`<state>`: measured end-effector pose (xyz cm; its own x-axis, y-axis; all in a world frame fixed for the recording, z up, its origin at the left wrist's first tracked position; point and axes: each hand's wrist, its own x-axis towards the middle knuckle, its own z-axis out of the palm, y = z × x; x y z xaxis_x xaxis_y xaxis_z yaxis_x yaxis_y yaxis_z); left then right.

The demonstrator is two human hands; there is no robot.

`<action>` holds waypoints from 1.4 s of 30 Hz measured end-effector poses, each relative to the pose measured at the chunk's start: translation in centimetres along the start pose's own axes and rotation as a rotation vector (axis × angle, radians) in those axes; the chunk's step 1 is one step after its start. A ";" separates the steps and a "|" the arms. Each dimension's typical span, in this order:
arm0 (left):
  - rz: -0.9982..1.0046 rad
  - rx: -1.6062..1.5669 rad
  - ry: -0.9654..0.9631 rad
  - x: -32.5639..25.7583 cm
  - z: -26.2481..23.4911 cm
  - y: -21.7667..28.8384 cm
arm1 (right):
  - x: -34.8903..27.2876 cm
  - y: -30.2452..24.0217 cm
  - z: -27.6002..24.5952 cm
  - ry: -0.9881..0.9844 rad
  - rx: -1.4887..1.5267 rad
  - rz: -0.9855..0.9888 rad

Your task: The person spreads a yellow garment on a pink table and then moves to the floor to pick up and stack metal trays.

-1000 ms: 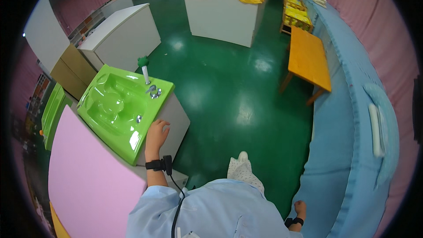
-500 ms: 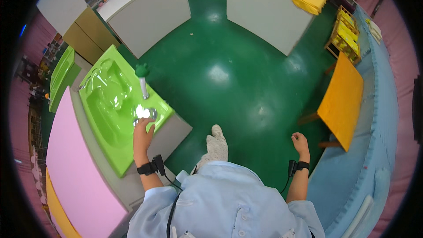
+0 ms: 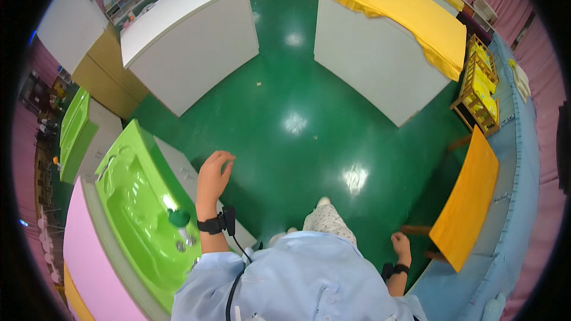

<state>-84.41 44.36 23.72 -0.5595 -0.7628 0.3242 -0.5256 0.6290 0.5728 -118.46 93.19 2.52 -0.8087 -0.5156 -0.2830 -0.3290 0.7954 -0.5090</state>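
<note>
My left hand [image 3: 215,173] hangs over the green floor, just right of the bright green baby bathtub [image 3: 129,193]. Its fingers bend loosely with the thumb apart, and it holds nothing. Closest to it on the tub are the green-headed shower handle [image 3: 179,219] and a chrome tap fitting [image 3: 185,242]. My right hand [image 3: 401,245] is low at my right side, fingers curled in, with no object visible in it. It is nearest to the orange wooden table [image 3: 467,205], apart from it. Each wrist wears a black strap with a small device and cable.
Ahead stand a white-topped counter [image 3: 184,12] on the left and a counter with a yellow cover [image 3: 395,3] on the right. Wooden doll cots [image 3: 479,92] and a blue padded bench [image 3: 523,142] line the right side. A pink-topped counter [image 3: 89,249] is at the left.
I have moved forward, so the tub, counters and table sit lower in view. My left hand no longer overlaps the tub's tap area and is now over the floor.
</note>
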 end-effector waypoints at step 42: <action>-0.411 0.577 0.104 93.4 12.5 -37.0 | 106.2 -96.9 4.3 0.324 -0.117 -1.102</action>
<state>-125.21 -48.31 23.37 -0.1948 -0.9473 0.2544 -0.9520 0.2451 0.1836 -170.34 -39.99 18.26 -0.1359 -0.8559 0.4989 -0.9638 -0.0023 -0.2665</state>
